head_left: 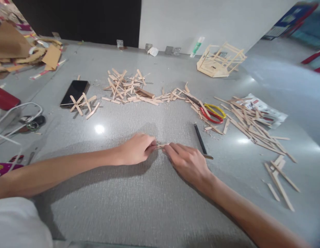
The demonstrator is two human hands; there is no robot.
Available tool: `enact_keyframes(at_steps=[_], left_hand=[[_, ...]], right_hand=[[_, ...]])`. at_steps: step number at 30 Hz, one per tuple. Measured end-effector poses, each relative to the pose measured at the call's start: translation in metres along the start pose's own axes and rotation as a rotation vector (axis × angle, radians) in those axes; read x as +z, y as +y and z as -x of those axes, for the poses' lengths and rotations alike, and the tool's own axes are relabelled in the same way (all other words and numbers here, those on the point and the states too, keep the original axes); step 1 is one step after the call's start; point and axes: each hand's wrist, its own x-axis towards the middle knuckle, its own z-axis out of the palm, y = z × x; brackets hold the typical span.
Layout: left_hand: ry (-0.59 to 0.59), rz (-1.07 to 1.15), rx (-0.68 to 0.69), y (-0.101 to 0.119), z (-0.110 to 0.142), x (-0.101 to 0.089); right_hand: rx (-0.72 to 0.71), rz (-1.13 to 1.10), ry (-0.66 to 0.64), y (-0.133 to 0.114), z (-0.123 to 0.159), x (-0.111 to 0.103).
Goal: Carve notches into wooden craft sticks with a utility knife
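Observation:
Between my two hands, near the middle of the table, is a small pale wooden stick piece (160, 146), mostly covered by fingers. My left hand (138, 148) pinches its left end, and my right hand (187, 160) has its fingertips closed on the right end. Just right of my right hand lies a black pen-like tool (200, 138), with a short dark strip (208, 156) at its lower end. Beyond the hands, scissors (213, 113) with one red and one yellow handle rest among loose sticks.
A pile of wooden sticks (123, 86) spreads behind the hands, another stick pile (253, 124) lies right. A hexagonal stick frame (214, 70) stands back right. At left are a phone (75, 92) with star-shaped sticks (78, 104) against it, a white cable (41, 109) and cardboard scraps (12, 41).

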Motion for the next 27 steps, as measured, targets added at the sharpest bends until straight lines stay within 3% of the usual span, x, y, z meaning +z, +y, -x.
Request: enact_keyframes(at_steps=[4,12,27], left_hand=[[0.007,-0.003,0.011,0.000,0.000,0.000],[-0.003,0.075,0.034,-0.002,-0.001,-0.003],[-0.019,0.151,0.008,-0.004,-0.004,-0.003]], right_hand=[[-0.121,0.145,0.079,-0.002,0.000,-0.004],[-0.006,0.188,0.084,-0.012,0.001,-0.006],[0.050,0.055,0.122,-0.009,0.000,0.004]])
